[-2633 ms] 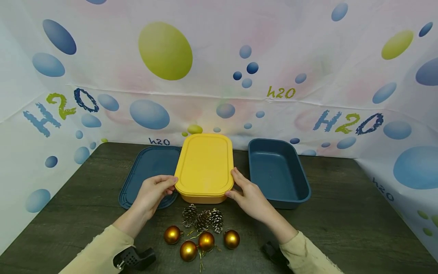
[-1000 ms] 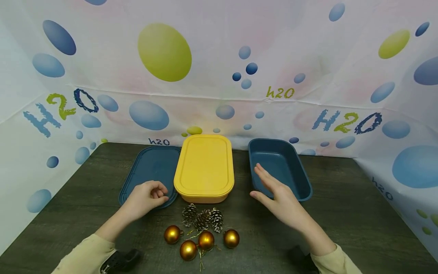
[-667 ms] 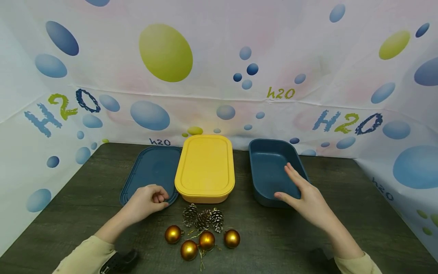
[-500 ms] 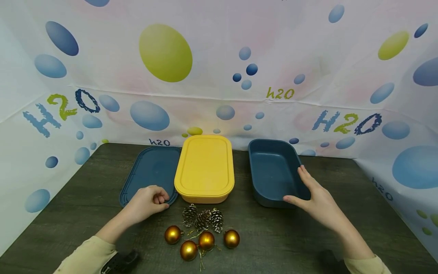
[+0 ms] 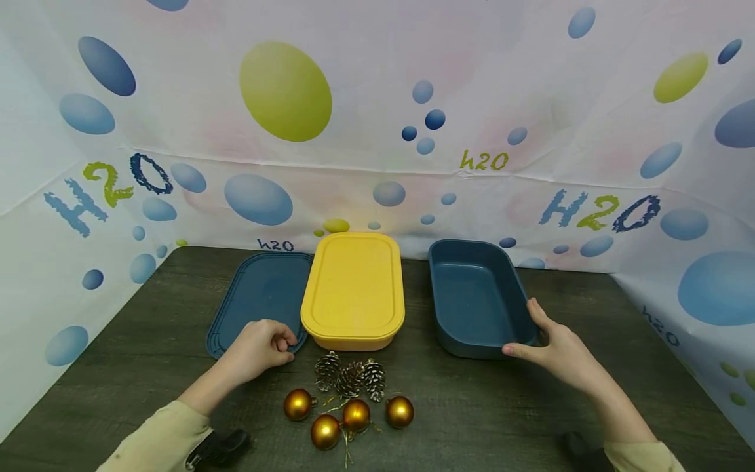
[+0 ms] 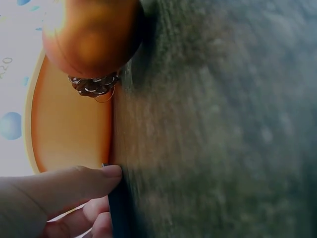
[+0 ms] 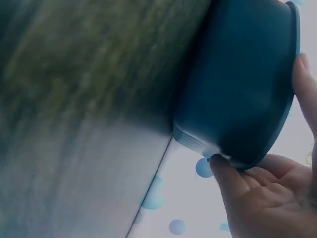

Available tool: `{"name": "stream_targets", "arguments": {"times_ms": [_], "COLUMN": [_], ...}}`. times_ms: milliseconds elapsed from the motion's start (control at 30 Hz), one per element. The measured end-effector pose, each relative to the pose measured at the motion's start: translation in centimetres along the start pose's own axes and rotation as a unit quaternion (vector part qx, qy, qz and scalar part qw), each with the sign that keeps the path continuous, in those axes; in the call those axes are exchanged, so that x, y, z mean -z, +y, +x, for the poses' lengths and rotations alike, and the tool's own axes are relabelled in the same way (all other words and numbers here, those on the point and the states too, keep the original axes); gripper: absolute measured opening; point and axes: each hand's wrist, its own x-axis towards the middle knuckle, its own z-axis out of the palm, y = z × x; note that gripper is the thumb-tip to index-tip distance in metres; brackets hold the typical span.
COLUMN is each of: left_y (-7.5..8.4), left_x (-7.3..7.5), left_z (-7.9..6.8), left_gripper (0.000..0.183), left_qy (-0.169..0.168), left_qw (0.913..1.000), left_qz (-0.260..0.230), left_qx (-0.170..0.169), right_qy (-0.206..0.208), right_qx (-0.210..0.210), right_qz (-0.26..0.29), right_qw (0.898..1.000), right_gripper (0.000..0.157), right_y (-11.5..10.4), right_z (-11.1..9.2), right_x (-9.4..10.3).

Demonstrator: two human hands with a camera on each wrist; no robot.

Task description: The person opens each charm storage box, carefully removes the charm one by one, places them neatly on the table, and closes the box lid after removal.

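My left hand [image 5: 284,343] rests at the near right corner of a flat dark blue lid [image 5: 259,292]. Its curled fingers pinch the lid's edge [image 6: 119,208], as the left wrist view shows. My right hand [image 5: 527,334] holds the near right corner of an open, empty dark blue container [image 5: 472,295]. The thumb [image 7: 225,173] presses its front wall and the fingers lie along the right rim. Between lid and container stands a yellow box [image 5: 352,288] with its lid on, touched by neither hand.
Three frosted pine cones [image 5: 349,377] and several gold baubles [image 5: 348,414] lie in front of the yellow box, between my forearms. A dark wooden table [image 5: 590,393] bears everything. A bubble-patterned sheet [image 5: 377,131] walls it at the back and both sides.
Both hands let go of the yellow box. The right hand moved across to the blue container's near right corner and took hold. The left settled on the blue lid's corner.
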Motion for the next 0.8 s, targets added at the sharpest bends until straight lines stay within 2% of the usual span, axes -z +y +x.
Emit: {"name": "stream_targets", "arguments": {"times_ms": [100,333,433,600,800], "left_y": [0.2,1.0,1.4,1.8,2.2], "left_x": [0.0,-0.2,-0.2,0.1,1.4], "left_z": [0.2,0.3,0.3,0.4,0.5], "left_gripper": [0.015,0.014,0.016,0.022,0.023], "left_qy": [0.0,-0.016,-0.014,0.008,0.042], "left_qw": [0.9999,0.9975,0.9955,0.9898,0.9857], "left_qz": [0.013,0.024,0.053,0.11,0.134], "left_qx": [0.006,0.065,0.078,0.091,0.092], "right_qy": [0.007,0.017,0.018,0.02,0.022], "right_qx": [0.005,0.013,0.013,0.014,0.019], "right_qz": [-0.001,-0.001,-0.002,-0.004,0.001], "right_qw": [1.0,1.0,1.0,1.0,1.0], "right_gripper": [0.106,0.105,0.105,0.105,0.103], "right_y": [0.1,-0.2,-0.3,-0.3,-0.5], "right_z": [0.0,-0.1,-0.1,-0.1,-0.2], "right_x": [-0.1,-0.3,-0.3,-0.3,-0.4]}}
